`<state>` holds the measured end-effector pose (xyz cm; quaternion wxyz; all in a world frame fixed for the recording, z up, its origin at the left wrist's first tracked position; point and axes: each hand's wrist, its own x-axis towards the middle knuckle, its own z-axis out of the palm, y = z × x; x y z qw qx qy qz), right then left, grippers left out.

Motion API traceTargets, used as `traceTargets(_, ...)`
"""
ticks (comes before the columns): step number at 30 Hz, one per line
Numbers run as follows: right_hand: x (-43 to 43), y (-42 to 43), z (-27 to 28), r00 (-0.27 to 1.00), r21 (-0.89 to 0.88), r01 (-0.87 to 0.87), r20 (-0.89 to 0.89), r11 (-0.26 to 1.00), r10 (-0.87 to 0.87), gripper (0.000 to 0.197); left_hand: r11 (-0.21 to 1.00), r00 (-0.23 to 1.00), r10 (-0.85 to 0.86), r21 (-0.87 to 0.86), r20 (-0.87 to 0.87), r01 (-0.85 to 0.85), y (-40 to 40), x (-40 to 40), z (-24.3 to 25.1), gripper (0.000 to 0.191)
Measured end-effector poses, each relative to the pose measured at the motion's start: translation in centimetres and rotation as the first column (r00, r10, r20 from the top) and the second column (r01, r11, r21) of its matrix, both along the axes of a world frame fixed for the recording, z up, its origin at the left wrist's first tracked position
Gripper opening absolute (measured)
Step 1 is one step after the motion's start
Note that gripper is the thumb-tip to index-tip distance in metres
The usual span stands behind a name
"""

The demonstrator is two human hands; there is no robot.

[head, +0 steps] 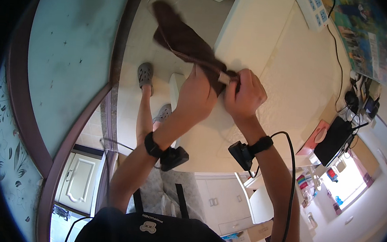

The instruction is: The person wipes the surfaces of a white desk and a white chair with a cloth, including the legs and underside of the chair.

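A dark brown cloth item [192, 44] with a seam or piping along its edge stretches up and to the left from my hands, its far end blurred. My left hand [197, 94] grips its lower part, the fingers mostly hidden behind the cloth. Close beside it, my right hand [247, 92] pinches the near end, where a small pale tag [224, 78] shows. Part of the cloth is over the edge of the cream tabletop [279, 69]; the rest hangs in view above the floor. What kind of cloth article it is, I cannot tell.
A white power strip [313, 9] lies at the table's far side, with a black cable nearby. Black electronic devices [335, 140] and wires stand at the right. A framed frosted-glass door [72, 60] is at the left. My feet wear grey clogs [145, 73] on the tiled floor.
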<state>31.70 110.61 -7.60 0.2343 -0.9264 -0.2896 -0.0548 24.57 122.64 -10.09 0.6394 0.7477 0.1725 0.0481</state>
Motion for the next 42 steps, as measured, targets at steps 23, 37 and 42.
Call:
traceTargets(23, 0.6, -0.1, 0.0, 0.997, -0.051, 0.079, 0.009, 0.996, -0.078, 0.014, 0.969, 0.984, -0.153, -0.183, 0.088, 0.167, 2.5, 6.5, -1.0, 0.031)
traceTargets(37, 0.5, 0.0, 0.0, 0.994, -0.129, 0.049, -0.09, 0.99, -0.061, 0.012, 0.988, 0.989, -0.004, 0.15, -0.146, 0.026, 4.7, 21.1, -2.9, 0.043)
traceTargets(42, 0.5, -0.1, 0.2, 0.997, -0.086, 0.011, -0.074, 0.996, -0.017, 0.013, 0.92, 0.979, 0.118, 0.389, -0.169, -0.043, 4.5, 24.7, -0.7, 0.053)
